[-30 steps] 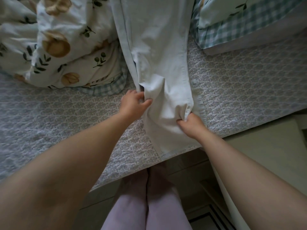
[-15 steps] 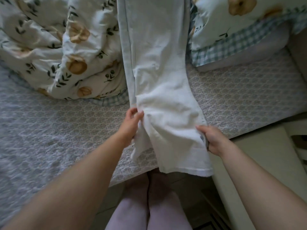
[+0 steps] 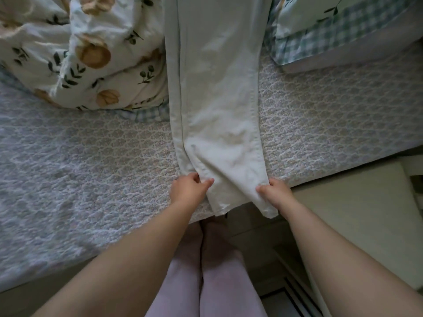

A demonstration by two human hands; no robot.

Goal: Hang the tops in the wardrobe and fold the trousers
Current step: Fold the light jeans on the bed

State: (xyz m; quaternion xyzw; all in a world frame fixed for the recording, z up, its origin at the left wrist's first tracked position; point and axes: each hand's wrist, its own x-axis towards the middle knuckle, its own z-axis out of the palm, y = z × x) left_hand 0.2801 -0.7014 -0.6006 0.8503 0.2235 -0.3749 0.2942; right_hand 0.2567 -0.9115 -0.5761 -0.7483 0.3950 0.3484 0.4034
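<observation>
Pale white trousers (image 3: 217,92) lie lengthwise across the bed, legs stacked, running from the top of the view down to the near bed edge. Their hem end hangs a little over that edge. My left hand (image 3: 188,191) pinches the left side of the leg near the hem. My right hand (image 3: 274,191) grips the right corner of the same end. The waist end is out of view at the top.
The bed (image 3: 80,175) has a grey patterned quilted cover. A floral duvet (image 3: 87,53) is bunched at the back left, and a pillow with a checked border (image 3: 332,35) lies at the back right. A pale bedside surface (image 3: 357,213) stands at the right. My legs (image 3: 206,282) stand against the bed.
Both hands have slid down the trouser legs toward the hem and now hold the end at the bed edge. The legs lie straighter and flatter than before.
</observation>
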